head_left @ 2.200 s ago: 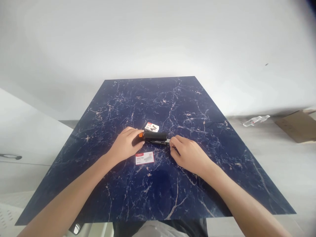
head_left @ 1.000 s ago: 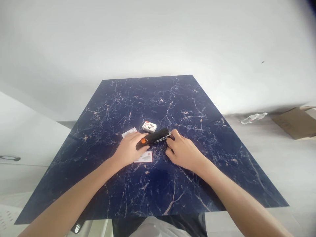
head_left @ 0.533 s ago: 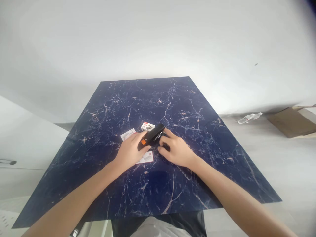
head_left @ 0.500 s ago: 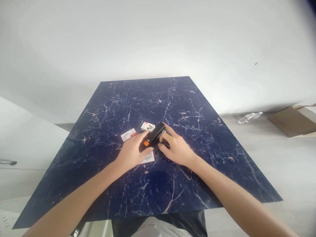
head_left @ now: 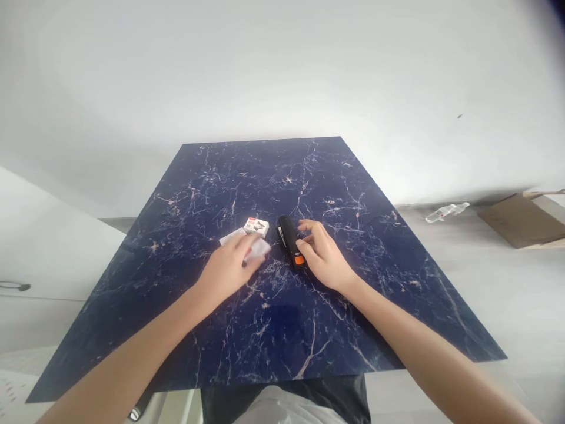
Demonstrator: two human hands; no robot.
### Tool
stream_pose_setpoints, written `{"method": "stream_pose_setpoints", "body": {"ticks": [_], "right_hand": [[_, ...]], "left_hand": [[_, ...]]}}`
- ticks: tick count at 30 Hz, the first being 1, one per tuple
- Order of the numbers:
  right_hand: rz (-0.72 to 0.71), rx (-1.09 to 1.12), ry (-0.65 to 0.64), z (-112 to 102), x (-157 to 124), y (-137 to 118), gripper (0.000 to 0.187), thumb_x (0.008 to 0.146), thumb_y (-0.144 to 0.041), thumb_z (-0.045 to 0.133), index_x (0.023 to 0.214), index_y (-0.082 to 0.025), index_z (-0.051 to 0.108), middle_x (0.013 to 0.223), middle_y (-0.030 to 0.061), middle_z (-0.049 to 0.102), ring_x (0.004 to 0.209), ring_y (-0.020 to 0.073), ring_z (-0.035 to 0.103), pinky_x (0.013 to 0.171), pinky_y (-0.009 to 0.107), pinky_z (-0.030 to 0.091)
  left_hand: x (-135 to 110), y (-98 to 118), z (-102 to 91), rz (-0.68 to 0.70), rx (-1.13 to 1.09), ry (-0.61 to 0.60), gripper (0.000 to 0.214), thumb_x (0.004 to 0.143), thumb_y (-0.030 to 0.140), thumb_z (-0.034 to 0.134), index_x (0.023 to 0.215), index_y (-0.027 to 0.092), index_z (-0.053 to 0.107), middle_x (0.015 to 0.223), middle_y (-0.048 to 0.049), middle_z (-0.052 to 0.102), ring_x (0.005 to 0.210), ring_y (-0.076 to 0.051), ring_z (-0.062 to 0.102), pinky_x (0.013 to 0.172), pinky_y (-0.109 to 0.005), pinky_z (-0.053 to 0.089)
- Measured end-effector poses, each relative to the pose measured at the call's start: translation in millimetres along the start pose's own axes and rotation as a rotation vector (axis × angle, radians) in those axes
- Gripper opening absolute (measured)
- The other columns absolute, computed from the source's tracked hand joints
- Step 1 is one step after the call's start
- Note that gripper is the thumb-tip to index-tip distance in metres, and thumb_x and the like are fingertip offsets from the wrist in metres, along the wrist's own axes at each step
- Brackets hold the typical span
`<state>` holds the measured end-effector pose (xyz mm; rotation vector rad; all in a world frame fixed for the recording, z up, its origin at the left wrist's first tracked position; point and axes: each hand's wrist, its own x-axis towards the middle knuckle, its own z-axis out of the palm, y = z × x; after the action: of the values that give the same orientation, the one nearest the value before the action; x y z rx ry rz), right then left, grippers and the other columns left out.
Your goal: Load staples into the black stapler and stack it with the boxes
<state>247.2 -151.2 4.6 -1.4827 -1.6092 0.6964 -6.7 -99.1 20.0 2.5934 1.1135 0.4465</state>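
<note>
A black stapler with an orange end lies on the dark blue marbled table. My right hand is at its right side, with the thumb against the stapler and the fingers curled beside it. To the left, my left hand pinches a small white card, which is blurred by motion. Just beyond that hand stands a small white box with red print and a dark picture. Another white card lies beside the box, partly covered by my left hand.
A pale wall rises behind the table's far edge. On the floor to the right are a clear plastic bottle and an open cardboard box. My lap is below the near edge.
The stapler has passed from my left hand to the table on the right, turned with its orange end toward me. My left hand has taken up the card that lay below it.
</note>
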Motion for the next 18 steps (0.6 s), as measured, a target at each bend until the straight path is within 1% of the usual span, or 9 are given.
{"method": "stream_pose_setpoints", "body": {"ticks": [1, 3, 6, 8, 9, 11, 13, 15, 18], "right_hand": [[-0.003, -0.038, -0.009, 0.8, -0.8, -2.3, 0.026, 0.1, -0.033, 0.049, 0.125, -0.025, 0.049, 0.138, 0.0117, 0.055, 0.087, 0.0196, 0.07, 0.084, 0.042, 0.057], [0.002, -0.09, -0.034, 1.3, -1.5, -5.0, 0.036, 0.1, -0.035, 0.05, 0.134, -0.025, 0.047, 0.126, 0.0104, 0.062, 0.088, 0.0221, 0.07, 0.085, 0.044, 0.057], [-0.01, -0.075, -0.086, 0.5, -1.8, -6.2, 0.043, 0.099, -0.033, 0.054, 0.14, -0.026, 0.045, 0.117, 0.0085, 0.067, 0.086, 0.0227, 0.07, 0.081, 0.043, 0.058], [-0.045, -0.021, -0.122, 0.4, -2.7, -7.3, 0.048, 0.096, -0.03, 0.057, 0.142, -0.027, 0.043, 0.124, 0.0083, 0.066, 0.087, 0.0218, 0.07, 0.081, 0.042, 0.06], [-0.064, 0.005, -0.137, 0.8, -3.4, -8.1, 0.051, 0.095, -0.029, 0.058, 0.144, -0.028, 0.042, 0.127, 0.0081, 0.065, 0.089, 0.0216, 0.07, 0.082, 0.041, 0.061], [-0.095, 0.036, -0.157, 2.4, -5.2, -9.9, 0.055, 0.093, -0.027, 0.061, 0.145, -0.029, 0.042, 0.131, 0.0078, 0.064, 0.095, 0.0223, 0.07, 0.085, 0.042, 0.062], [-0.112, 0.044, -0.161, 4.5, -6.9, -11.0, 0.056, 0.092, -0.026, 0.064, 0.144, -0.028, 0.043, 0.13, 0.0082, 0.064, 0.099, 0.0234, 0.07, 0.087, 0.042, 0.063], [-0.114, 0.056, -0.156, 6.1, -8.2, -10.7, 0.055, 0.091, -0.028, 0.064, 0.143, -0.027, 0.045, 0.128, 0.0092, 0.065, 0.096, 0.0229, 0.071, 0.085, 0.042, 0.064], [-0.116, 0.074, -0.156, 5.3, -8.8, -9.3, 0.051, 0.094, -0.03, 0.062, 0.142, -0.025, 0.046, 0.126, 0.0099, 0.065, 0.086, 0.0199, 0.072, 0.078, 0.04, 0.065]], "left_hand": [[1.4, 0.7, 4.2, -0.051, 0.035, 0.068, 0.049, 0.096, 0.046, 0.063, 0.138, 0.02, 0.056, 0.122, -0.0145, 0.063, 0.099, -0.03, 0.067, 0.077, -0.041, 0.058], [2.0, 6.0, 11.5, -0.044, 0.011, 0.089, 0.053, 0.096, 0.046, 0.062, 0.141, 0.02, 0.052, 0.126, -0.015, 0.061, 0.102, -0.03, 0.066, 0.078, -0.042, 0.058], [-1.0, 15.8, 18.8, 0.132, -0.131, -0.007, 0.038, 0.099, 0.036, 0.059, 0.134, 0.023, 0.055, 0.127, -0.0109, 0.061, 0.107, -0.025, 0.065, 0.089, -0.04, 0.058], [-2.3, 18.2, 22.1, 0.208, -0.144, 0.011, 0.037, 0.098, 0.031, 0.059, 0.134, 0.024, 0.056, 0.133, -0.0109, 0.059, 0.116, -0.027, 0.062, 0.099, -0.043, 0.054], [-2.2, 17.6, 23.2, 0.212, -0.123, 0.043, 0.039, 0.098, 0.03, 0.06, 0.136, 0.024, 0.056, 0.138, -0.0116, 0.057, 0.123, -0.029, 0.059, 0.105, -0.047, 0.051], [0.0, 14.1, 24.1, 0.196, -0.074, 0.085, 0.042, 0.097, 0.029, 0.06, 0.139, 0.023, 0.054, 0.144, -0.0128, 0.055, 0.131, -0.032, 0.054, 0.111, -0.053, 0.045], [3.8, 8.2, 21.6, 0.202, -0.055, 0.058, 0.044, 0.098, 0.031, 0.059, 0.141, 0.023, 0.054, 0.143, -0.0122, 0.057, 0.13, -0.032, 0.055, 0.111, -0.054, 0.044], [7.7, -1.0, 14.5, 0.213, -0.04, 0.037, 0.047, 0.099, 0.033, 0.057, 0.145, 0.024, 0.051, 0.142, -0.011, 0.06, 0.127, -0.031, 0.057, 0.109, -0.054, 0.045], [11.9, -25.1, -3.2, 0.105, 0.096, 0.133, 0.048, 0.1, 0.036, 0.053, 0.146, 0.025, 0.051, 0.145, -0.0109, 0.057, 0.133, -0.034, 0.051, 0.113, -0.059, 0.039]]}}
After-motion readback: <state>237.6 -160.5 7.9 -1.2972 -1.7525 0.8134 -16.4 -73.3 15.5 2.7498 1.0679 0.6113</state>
